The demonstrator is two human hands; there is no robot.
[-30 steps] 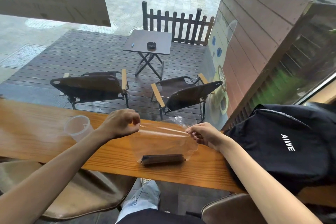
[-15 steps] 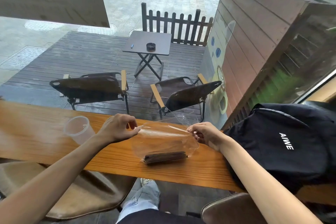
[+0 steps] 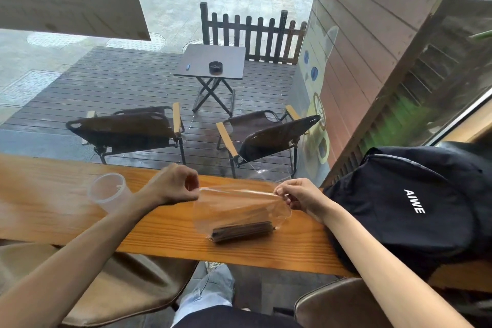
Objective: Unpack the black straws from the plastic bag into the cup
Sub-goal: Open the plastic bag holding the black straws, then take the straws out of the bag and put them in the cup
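Observation:
A clear plastic bag (image 3: 234, 210) hangs stretched between both hands above the wooden counter (image 3: 53, 210). A bundle of black straws (image 3: 242, 230) lies across the bottom of the bag, resting on the counter. My left hand (image 3: 173, 185) pinches the bag's top edge at its left end. My right hand (image 3: 300, 196) pinches the same edge at its right end. A clear plastic cup (image 3: 107, 190) stands upright on the counter to the left of my left hand.
A black backpack (image 3: 415, 208) lies on the counter's right end, close to my right forearm. Brown stools (image 3: 127, 285) stand under the counter's near edge. A window behind the counter shows a deck with chairs and a small table.
Both hands keep their pinch on the bag's top edge. The bag and straws have shifted slightly; the top edge looks pulled tauter between the hands.

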